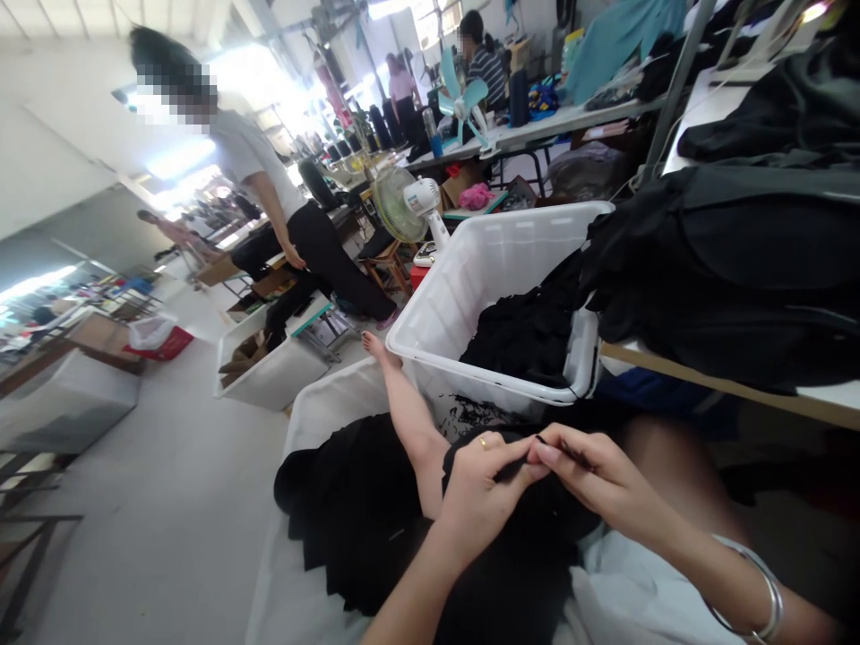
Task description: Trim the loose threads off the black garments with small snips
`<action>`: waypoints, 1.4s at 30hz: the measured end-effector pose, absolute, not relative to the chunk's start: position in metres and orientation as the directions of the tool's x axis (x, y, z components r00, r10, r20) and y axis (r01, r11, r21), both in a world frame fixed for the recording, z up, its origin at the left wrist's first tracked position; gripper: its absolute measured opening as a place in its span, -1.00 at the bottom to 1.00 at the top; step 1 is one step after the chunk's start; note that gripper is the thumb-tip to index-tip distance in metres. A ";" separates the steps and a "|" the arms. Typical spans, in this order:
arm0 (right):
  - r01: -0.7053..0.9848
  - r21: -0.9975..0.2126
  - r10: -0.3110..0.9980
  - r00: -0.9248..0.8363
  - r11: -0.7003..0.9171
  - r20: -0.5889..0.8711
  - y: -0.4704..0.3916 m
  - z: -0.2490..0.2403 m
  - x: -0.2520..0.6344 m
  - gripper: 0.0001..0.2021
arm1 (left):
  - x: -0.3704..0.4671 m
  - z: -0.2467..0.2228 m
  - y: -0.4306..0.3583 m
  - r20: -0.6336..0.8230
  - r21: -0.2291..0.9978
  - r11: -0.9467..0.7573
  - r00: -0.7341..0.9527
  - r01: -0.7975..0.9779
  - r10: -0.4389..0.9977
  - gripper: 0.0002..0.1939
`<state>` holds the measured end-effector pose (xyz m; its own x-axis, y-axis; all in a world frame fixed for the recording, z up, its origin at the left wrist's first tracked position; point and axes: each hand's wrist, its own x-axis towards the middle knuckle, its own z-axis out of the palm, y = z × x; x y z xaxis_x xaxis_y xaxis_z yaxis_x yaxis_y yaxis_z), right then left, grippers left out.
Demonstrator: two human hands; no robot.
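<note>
Both hands meet at the fingertips over the lap, in front of black fabric [511, 573]. My left hand [487, 479], with a ring, pinches an edge of the black fabric between thumb and index finger. My right hand [591, 470] is closed beside it, fingertips touching the left ones, with a small dark piece between its fingers that is hard to make out. More black cloth pieces [356, 511] lie heaped over a white bin [336, 394] to the left.
A large white tub [497, 242] holds black pieces ahead. Black garments [739, 260] cover the table at the right. A fan [403, 206] stands behind the tub. A person [262, 170] stands at the left; other people are farther back.
</note>
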<state>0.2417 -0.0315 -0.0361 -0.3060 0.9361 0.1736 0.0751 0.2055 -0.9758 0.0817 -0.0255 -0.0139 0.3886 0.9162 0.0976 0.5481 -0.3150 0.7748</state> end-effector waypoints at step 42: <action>0.329 -0.885 0.909 -0.364 0.330 0.203 -0.039 -0.041 0.255 -0.81 | 0.078 -0.007 -0.030 0.007 0.943 -0.100 0.281 0.319 0.960 -0.92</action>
<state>0.2549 -0.0395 -0.0410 -0.3639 0.9090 0.2033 0.3294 0.3298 -0.8847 0.0776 -0.0296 -0.0066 0.2813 0.9596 0.0065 0.3187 -0.0998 0.9426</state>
